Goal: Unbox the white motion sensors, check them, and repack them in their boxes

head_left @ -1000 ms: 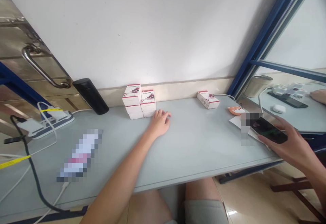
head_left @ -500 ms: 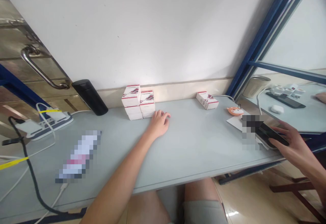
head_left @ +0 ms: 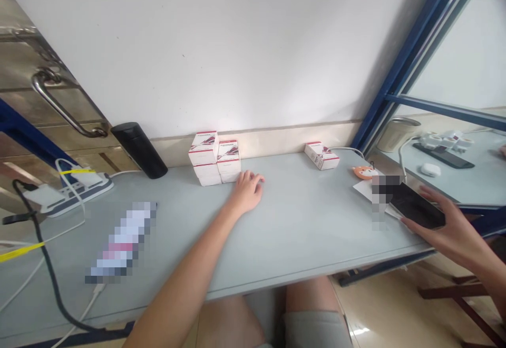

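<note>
My left hand (head_left: 249, 191) rests on the grey table, loosely bent and holding nothing. Its fingers are apart, and the fingertips lie close beside a stack of small white boxes (head_left: 230, 170) with red edges and a dark printed design. At the right end of the table, my right hand (head_left: 446, 220) spans a black phone (head_left: 421, 205), thumb along the near edge and fingers along the far edge. White paper (head_left: 364, 190) shows beneath the phone's far left end. Part of that area is pixelated. An orange animal-faced item (head_left: 363, 172) sits just behind the paper.
Another white box (head_left: 322, 156) stands near the wall. On the left are a leaning black bottle (head_left: 140, 150), a power strip (head_left: 79, 195) with cables, and a pixelated phone-like slab (head_left: 122, 242). A blue-framed mirror or glass pane (head_left: 446, 142) bounds the right side.
My right hand has shifted slightly and spread wider across the black phone. The phone has turned so more of its broad face shows. My left hand and the boxes stay put.
</note>
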Demonstrator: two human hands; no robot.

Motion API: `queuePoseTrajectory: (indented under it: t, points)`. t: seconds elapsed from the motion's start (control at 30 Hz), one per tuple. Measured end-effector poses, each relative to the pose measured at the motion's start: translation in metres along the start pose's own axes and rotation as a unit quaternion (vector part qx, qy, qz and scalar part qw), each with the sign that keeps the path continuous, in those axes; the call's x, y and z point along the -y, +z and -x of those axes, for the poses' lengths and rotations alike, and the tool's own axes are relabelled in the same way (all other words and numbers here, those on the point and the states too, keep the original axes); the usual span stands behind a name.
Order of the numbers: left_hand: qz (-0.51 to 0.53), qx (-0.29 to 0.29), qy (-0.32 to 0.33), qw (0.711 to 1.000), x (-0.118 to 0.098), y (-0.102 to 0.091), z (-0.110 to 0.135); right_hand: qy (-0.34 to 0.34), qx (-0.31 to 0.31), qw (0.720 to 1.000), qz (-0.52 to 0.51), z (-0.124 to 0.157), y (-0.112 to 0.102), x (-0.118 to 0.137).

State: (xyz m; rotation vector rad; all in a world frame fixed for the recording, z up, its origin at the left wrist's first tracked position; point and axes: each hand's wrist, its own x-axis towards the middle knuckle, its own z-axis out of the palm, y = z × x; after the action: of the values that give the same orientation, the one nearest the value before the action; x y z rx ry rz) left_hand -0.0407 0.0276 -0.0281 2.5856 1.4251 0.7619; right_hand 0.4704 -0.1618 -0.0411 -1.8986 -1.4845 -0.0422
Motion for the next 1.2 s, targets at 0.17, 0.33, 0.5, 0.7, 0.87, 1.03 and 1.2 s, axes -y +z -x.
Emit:
queuePoseTrajectory:
  t: [0.17, 0.33, 0.5, 0.7, 0.87, 1.03, 1.2]
  points:
    - [-0.001, 0.000, -0.002, 1.000, 0.000, 0.000, 0.000, -0.012, 0.016, 0.998, 0.055, -0.003, -0.006, 0.005]
    - [-0.001, -0.003, -0.002, 1.000, -0.001, -0.001, 0.000, -0.025, 0.022, 0.998, 0.061, -0.002, -0.008, 0.004]
    - [0.002, -0.003, -0.001, 1.000, -0.001, -0.001, 0.000, -0.069, 0.026, 0.994, 0.081, 0.002, -0.003, -0.009]
    - [0.002, -0.001, 0.001, 1.000, 0.000, 0.000, 0.000, 0.031, 0.029, 0.998, 0.037, 0.003, -0.005, -0.001]
    - [0.000, -0.001, 0.001, 1.000, 0.001, 0.000, 0.000, 0.123, 0.028, 0.991, -0.044, 0.002, -0.004, -0.001]
    - [-0.002, 0.002, 0.000, 1.000, 0.002, 0.001, 0.000, 0.108, 0.032, 0.991, -0.067, 0.002, -0.001, -0.009]
    - [-0.002, 0.003, -0.002, 1.000, 0.001, 0.000, 0.000, 0.090, 0.017, 0.995, -0.032, 0.004, -0.007, 0.008]
